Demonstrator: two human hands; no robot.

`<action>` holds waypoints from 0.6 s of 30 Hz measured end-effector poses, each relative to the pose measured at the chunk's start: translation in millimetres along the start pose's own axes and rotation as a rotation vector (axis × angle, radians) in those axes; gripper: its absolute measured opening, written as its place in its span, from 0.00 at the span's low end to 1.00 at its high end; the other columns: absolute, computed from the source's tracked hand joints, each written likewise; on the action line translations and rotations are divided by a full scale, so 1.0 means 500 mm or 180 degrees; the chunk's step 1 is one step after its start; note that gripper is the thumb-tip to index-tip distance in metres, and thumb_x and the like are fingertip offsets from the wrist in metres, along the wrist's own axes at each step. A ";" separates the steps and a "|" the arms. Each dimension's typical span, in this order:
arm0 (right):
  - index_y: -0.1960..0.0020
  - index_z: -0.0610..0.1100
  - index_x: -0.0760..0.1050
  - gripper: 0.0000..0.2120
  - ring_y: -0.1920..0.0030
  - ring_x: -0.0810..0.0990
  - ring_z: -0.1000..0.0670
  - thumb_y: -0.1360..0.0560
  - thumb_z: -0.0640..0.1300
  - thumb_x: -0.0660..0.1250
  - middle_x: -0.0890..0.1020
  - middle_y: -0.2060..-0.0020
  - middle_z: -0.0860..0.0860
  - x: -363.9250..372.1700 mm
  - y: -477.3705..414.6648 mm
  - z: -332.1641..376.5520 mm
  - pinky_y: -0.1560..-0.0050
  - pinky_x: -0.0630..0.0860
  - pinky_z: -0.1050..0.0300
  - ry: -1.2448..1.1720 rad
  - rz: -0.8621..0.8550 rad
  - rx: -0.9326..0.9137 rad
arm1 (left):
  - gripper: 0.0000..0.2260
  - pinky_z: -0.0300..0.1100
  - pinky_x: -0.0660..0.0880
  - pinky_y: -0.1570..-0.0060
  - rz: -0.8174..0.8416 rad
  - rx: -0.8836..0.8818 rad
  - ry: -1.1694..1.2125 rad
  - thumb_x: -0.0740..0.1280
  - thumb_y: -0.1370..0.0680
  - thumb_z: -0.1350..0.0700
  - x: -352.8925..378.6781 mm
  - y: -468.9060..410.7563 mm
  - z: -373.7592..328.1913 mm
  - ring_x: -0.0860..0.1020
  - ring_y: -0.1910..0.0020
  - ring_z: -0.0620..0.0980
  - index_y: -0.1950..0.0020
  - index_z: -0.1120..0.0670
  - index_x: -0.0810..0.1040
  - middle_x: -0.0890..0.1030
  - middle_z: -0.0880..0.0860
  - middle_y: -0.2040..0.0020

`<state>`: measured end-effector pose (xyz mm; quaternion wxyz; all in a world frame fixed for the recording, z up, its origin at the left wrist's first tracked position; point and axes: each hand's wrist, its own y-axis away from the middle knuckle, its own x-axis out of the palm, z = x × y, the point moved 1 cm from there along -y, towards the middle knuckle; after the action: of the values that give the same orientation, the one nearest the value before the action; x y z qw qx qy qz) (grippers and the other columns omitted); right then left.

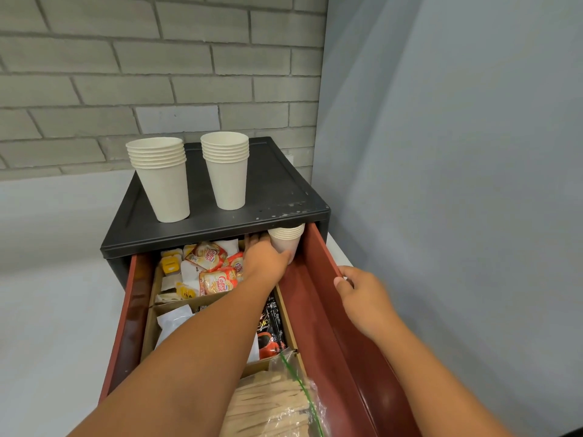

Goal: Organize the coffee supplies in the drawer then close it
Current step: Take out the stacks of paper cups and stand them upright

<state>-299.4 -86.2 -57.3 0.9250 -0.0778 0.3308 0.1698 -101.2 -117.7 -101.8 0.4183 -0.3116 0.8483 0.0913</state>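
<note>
A red drawer (318, 253) stands pulled out of a black cabinet (271, 187). My left hand (263, 258) is shut on a stack of small white paper cups (287, 239) at the drawer's back right, partly under the cabinet top. My right hand (359, 291) grips the drawer's right wall. A cardboard divider (156, 279) holds creamer sachets (217, 280) and yellow packets at the back, dark coffee sachets (271, 326) in the middle, and a bag of wooden stirrers (271, 405) at the front. My left forearm hides part of the middle section.
Two stacks of tall white paper cups (162, 176) (225, 168) stand on the cabinet top. A brick wall is behind, a grey wall close on the right. The cabinet sits on a pale surface (56, 294).
</note>
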 end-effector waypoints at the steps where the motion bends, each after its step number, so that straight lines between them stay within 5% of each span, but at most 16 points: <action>1: 0.45 0.45 0.78 0.11 0.65 0.75 0.50 0.20 0.42 0.58 0.80 0.64 0.47 0.000 -0.001 0.000 0.66 0.69 0.63 0.0019 -0.0011 0.0003 | 0.30 0.49 0.60 0.29 0.0035 -0.0024 -0.0070 0.67 0.27 0.48 0.001 -0.005 0.000 0.55 0.26 0.56 0.28 0.58 0.65 0.63 0.58 0.27; 4: 0.46 0.44 0.79 0.11 0.68 0.73 0.52 0.20 0.42 0.58 0.76 0.68 0.49 -0.001 -0.001 0.002 0.67 0.69 0.61 0.0069 -0.0025 0.0018 | 0.31 0.49 0.56 0.27 0.0180 -0.0093 -0.0278 0.64 0.25 0.47 0.003 -0.016 0.001 0.52 0.24 0.57 0.26 0.58 0.60 0.58 0.58 0.24; 8: 0.43 0.43 0.78 0.12 0.53 0.80 0.43 0.20 0.41 0.58 0.83 0.54 0.43 -0.003 0.003 0.005 0.55 0.74 0.56 0.0019 -0.0040 0.0074 | 0.34 0.50 0.56 0.27 0.0297 -0.0194 -0.0479 0.63 0.25 0.44 -0.002 -0.024 0.002 0.52 0.25 0.58 0.24 0.56 0.56 0.58 0.57 0.24; 13: 0.46 0.47 0.79 0.11 0.65 0.75 0.51 0.21 0.42 0.58 0.81 0.61 0.47 0.001 -0.001 0.002 0.66 0.69 0.65 0.0038 -0.0016 0.0064 | 0.27 0.48 0.69 0.36 0.0517 -0.0441 -0.0646 0.62 0.26 0.43 -0.021 -0.040 -0.019 0.70 0.34 0.58 0.32 0.56 0.69 0.72 0.58 0.33; 18: 0.54 0.49 0.76 0.09 0.72 0.70 0.57 0.20 0.42 0.58 0.72 0.72 0.56 -0.002 -0.001 0.004 0.71 0.65 0.68 0.0139 -0.0009 0.0018 | 0.22 0.48 0.66 0.33 0.0453 -0.0441 -0.0855 0.59 0.21 0.48 -0.017 -0.033 -0.039 0.68 0.31 0.57 0.31 0.59 0.68 0.70 0.59 0.31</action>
<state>-298.6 -86.2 -55.2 0.9180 -0.0793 0.3514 0.1659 -100.3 -135.2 -81.2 0.4980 -0.2638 0.7963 0.2198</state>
